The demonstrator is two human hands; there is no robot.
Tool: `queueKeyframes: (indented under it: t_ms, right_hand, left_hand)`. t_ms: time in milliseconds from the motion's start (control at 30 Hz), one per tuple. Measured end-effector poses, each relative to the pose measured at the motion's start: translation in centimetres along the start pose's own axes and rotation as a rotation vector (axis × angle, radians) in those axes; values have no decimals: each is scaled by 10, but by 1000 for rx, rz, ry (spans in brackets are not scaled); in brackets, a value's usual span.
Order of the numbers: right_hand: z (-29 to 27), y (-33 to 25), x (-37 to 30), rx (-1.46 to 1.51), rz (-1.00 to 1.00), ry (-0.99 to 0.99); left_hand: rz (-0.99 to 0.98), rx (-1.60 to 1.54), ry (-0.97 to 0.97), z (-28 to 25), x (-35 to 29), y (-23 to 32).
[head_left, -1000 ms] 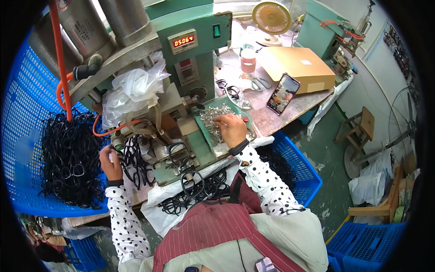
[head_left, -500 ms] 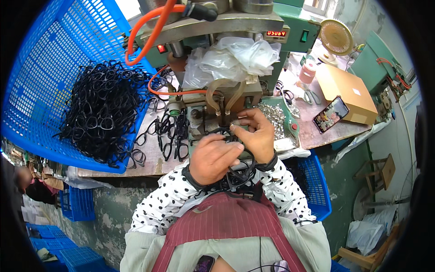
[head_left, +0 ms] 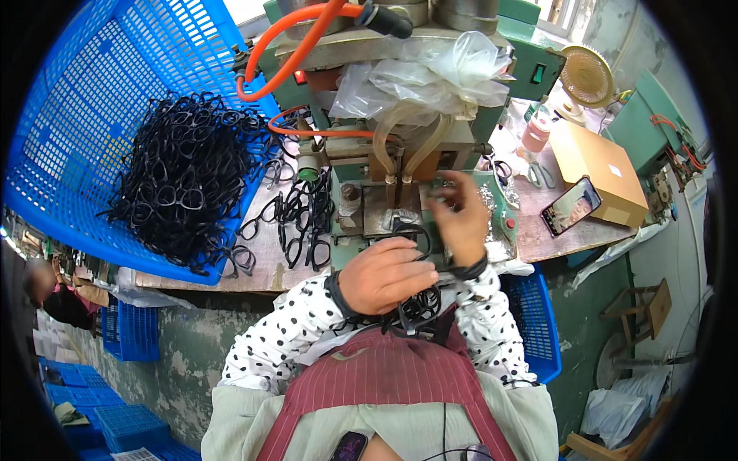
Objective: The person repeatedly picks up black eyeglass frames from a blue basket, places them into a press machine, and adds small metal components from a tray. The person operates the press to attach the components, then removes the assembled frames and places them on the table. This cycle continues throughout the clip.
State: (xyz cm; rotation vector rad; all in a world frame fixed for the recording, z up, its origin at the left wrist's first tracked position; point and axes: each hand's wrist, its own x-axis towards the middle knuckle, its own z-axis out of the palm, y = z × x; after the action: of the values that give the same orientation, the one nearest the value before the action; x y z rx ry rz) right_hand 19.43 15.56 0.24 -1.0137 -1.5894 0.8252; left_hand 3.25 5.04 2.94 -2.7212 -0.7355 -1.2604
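Black glasses [head_left: 407, 228] in the left grip [head_left: 388, 278] look unfinished; I can't tell what the right grip [head_left: 463, 219] holds. A big heap [head_left: 181, 169] sits left of both.

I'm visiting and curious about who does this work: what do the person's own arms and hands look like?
The left hand and right hand wear no gloves. White fabric sleeves with black polka dots cover the forearms, ending in dark wrist cuffs. Higher up, pale grey-green cloth shows.
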Motion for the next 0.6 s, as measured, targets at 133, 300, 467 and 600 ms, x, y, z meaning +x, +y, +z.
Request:
queueKeyframes:
  t_ms: [133,300,467,600]
  right_hand:
    - [-57,83,16,-755,179,140]
    - [-63,90,-7,-894,-144,47]
    - [-61,102,-8,-785,-161,171]
    - [-56,91,-7,-566,-209,242]
  left_hand:
    - [-12,-26,3,6,-7,-10]
    - [-7,-34,12,7,-7,-12]
    - [-24,-44,59,13,-2,-9]
    - [-63,152,-65,4,-13,-1]
